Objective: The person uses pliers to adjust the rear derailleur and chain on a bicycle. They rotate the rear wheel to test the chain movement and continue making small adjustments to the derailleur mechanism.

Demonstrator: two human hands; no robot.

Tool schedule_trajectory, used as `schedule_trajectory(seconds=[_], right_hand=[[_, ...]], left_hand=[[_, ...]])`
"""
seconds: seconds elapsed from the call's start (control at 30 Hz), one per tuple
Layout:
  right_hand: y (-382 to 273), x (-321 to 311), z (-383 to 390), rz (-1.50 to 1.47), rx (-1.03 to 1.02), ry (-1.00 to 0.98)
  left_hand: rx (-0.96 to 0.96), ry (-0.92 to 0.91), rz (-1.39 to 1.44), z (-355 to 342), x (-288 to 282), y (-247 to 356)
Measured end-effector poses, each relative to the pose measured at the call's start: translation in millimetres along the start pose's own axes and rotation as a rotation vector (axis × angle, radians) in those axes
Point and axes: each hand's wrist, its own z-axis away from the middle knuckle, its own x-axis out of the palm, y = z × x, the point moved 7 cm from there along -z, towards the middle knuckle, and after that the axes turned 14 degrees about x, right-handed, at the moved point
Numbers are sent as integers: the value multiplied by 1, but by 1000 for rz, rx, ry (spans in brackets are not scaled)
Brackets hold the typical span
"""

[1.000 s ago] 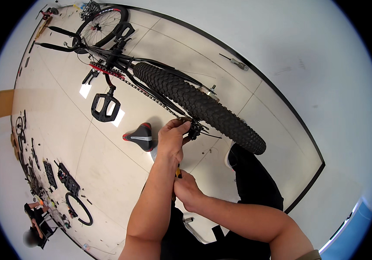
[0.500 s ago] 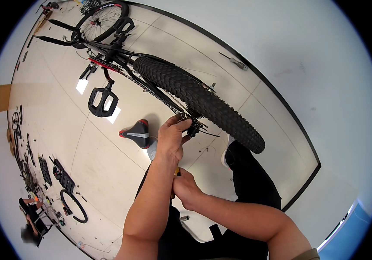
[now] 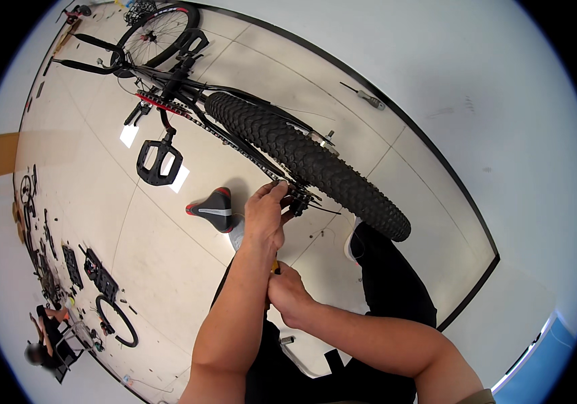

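Note:
A black bicycle stands on the pale floor, its knobby rear tyre (image 3: 315, 161) in front of me. My left hand (image 3: 265, 214) reaches under the tyre and grips the rear derailleur (image 3: 300, 197) by the chain (image 3: 187, 116). My right hand (image 3: 290, 294) sits close behind my left forearm, closed around a small yellow-handled tool (image 3: 275, 267); most of the tool is hidden. A black saddle (image 3: 211, 209) with red and grey trim lies just left of my left hand. A black flat pedal (image 3: 159, 162) hangs further left.
The front wheel (image 3: 157, 32) and handlebars are at the far top left. A long tool (image 3: 369, 99) lies on the floor by the wall. Bike parts (image 3: 96, 277) and a loose tyre (image 3: 117, 321) are spread at the lower left, near another person (image 3: 46, 337).
The view has shifted slightly, so the bicycle sits a little lower and to the right. Both hands keep their hold at the derailleur and tool.

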Motion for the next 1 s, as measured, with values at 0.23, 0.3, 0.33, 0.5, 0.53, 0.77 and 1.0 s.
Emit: schedule_trajectory(seconds=[0.23, 0.3, 0.33, 0.5, 0.53, 0.77, 1.0], right_hand=[[4, 1, -2, 8, 33, -3], [5, 1, -2, 10, 32, 3], [4, 1, -3, 13, 28, 5], [3, 3, -1, 26, 14, -8], [3, 3, -2, 25, 11, -10], [1, 5, 1, 17, -17, -2], [3, 6, 5, -3, 27, -33]], left_hand=[[-4, -23, -27, 4, 0, 4], [-7, -30, -31, 5, 1, 5], [-9, -34, -33, 5, 2, 5], [24, -16, 11, 8, 4, 10], [26, -8, 31, 8, 4, 10], [-15, -79, -90, 13, 8, 17], [63, -55, -67, 19, 8, 24]])
